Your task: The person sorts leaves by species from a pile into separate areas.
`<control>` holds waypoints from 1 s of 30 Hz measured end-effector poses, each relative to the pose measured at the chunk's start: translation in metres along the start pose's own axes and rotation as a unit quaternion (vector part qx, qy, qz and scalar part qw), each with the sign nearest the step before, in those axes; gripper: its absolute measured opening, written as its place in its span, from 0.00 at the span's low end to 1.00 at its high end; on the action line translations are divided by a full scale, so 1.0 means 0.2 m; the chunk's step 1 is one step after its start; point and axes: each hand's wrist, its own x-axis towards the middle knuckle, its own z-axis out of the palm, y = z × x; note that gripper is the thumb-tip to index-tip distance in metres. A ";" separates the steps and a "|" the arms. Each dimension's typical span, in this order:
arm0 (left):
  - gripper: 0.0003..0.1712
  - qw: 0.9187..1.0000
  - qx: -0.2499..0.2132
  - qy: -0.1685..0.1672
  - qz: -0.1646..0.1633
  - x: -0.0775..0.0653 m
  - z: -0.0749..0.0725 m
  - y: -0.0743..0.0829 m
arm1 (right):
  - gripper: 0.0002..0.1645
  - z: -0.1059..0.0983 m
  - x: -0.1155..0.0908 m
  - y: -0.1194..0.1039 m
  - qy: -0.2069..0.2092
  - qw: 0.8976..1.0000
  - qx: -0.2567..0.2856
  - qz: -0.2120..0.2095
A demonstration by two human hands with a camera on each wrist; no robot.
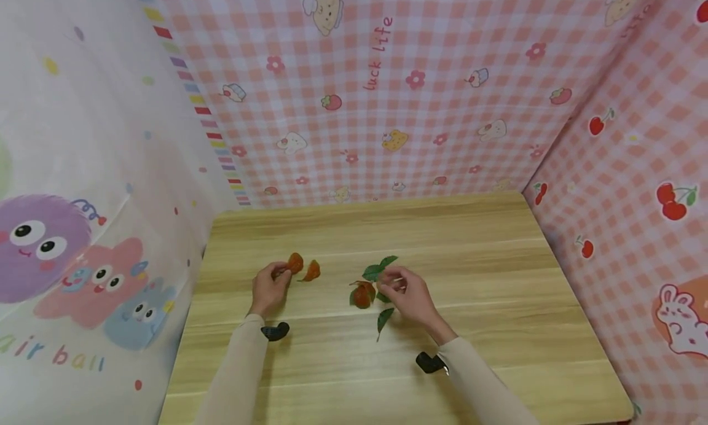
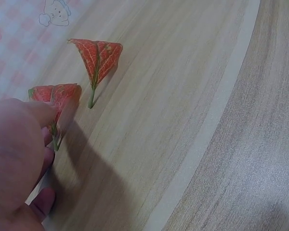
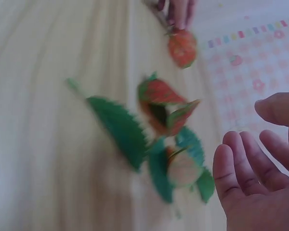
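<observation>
My left hand (image 1: 271, 288) pinches a red leaf (image 2: 62, 98) with green edges at the far left of the group. A second red leaf (image 2: 98, 60) with pale veins lies just beside it on the table. My right hand (image 1: 406, 293) hovers over the right side of the group, fingers loosely bent and holding nothing. Near its fingertips are a green leaf pair (image 1: 378, 269), a cluster of curled red-and-green leaves (image 1: 363, 294) and a single toothed green leaf (image 1: 384, 319). A pale rounded piece (image 3: 184, 169) among the green leaves is blurred in the right wrist view.
The leaves lie on a wood-grain table (image 1: 475, 241). A pink checked cloth (image 1: 359, 124) rises behind it, with another checked cloth (image 1: 619, 185) on the right and a white cartoon-printed cloth (image 1: 110, 185) on the left. Black wrist devices (image 1: 275, 331) sit at both cuffs.
</observation>
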 end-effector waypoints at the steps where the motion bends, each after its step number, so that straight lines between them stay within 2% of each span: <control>1: 0.15 1.000 0.000 0.002 0.001 0.00 0.00 0.00 | 0.23 0.00 -0.01 0.02 -0.001 1.000 -0.013 -0.005; 4: 0.16 1.000 0.003 0.005 0.005 -0.01 0.00 0.00 | 0.24 0.01 -0.04 0.08 -0.005 0.998 -0.060 -0.025; 9: 0.22 1.000 -0.014 0.017 -0.018 -0.03 0.00 0.02 | 0.25 0.02 -0.07 0.14 0.007 0.991 -0.119 -0.054; 11: 0.26 0.999 -0.020 0.030 -0.028 -0.05 0.00 0.05 | 0.24 0.03 -0.07 0.15 0.016 0.990 -0.130 -0.059; 14: 0.29 0.998 -0.017 0.065 -0.009 -0.09 0.00 0.12 | 0.23 0.02 -0.08 0.16 0.024 0.988 -0.138 -0.058; 16: 0.28 0.995 -0.017 0.091 0.026 -0.12 -0.01 0.21 | 0.23 0.02 -0.07 0.16 0.026 0.988 -0.140 -0.057; 20: 0.24 0.989 -0.021 0.110 0.093 -0.21 -0.05 0.52 | 0.23 0.03 -0.07 0.18 0.022 0.988 -0.138 -0.060; 23: 0.22 0.990 -0.016 0.084 0.115 -0.28 -0.06 0.72 | 0.23 0.04 -0.06 0.19 0.017 0.989 -0.133 -0.068; 24: 0.22 0.990 -0.010 0.075 0.122 -0.30 -0.04 0.77 | 0.22 0.04 -0.06 0.19 0.015 0.989 -0.129 -0.071; 27: 0.20 0.992 -0.002 0.032 0.120 -0.36 0.03 0.85 | 0.21 0.06 -0.04 0.19 0.008 0.989 -0.122 -0.079; 30: 0.20 0.994 0.004 -0.013 0.109 -0.42 0.11 0.89 | 0.20 0.07 -0.03 0.19 -0.003 0.990 -0.121 -0.076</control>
